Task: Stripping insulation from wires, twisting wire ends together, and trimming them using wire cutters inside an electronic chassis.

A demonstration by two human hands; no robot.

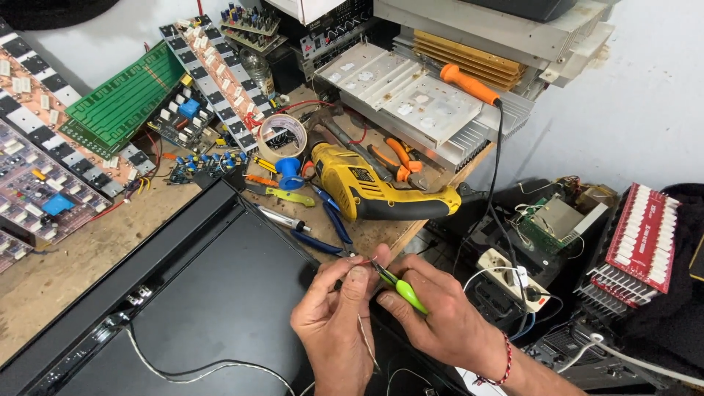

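At the frame's lower centre, over a flat black metal chassis (220, 293), the left hand (334, 323) pinches a thin red wire (361, 264), its grip tight. The right hand (440, 312) is closed around green-handled cutters (400, 287). Beyond them, a chunky yellow drill (367, 189) lies on the cluttered wooden bench (66, 249).

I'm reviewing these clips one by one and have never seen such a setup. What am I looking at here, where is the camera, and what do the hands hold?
There is no machine: a person works with bare hands, filmed by a camera on their head looking down. The left hand pinches a thin wire. The right hand holds a small green-handled tool at the wire's end. Below lies a black metal case on a wooden workbench. Also on the bench: a yellow drill, a roll of tape, pliers, circuit boards and a metal heat sink.
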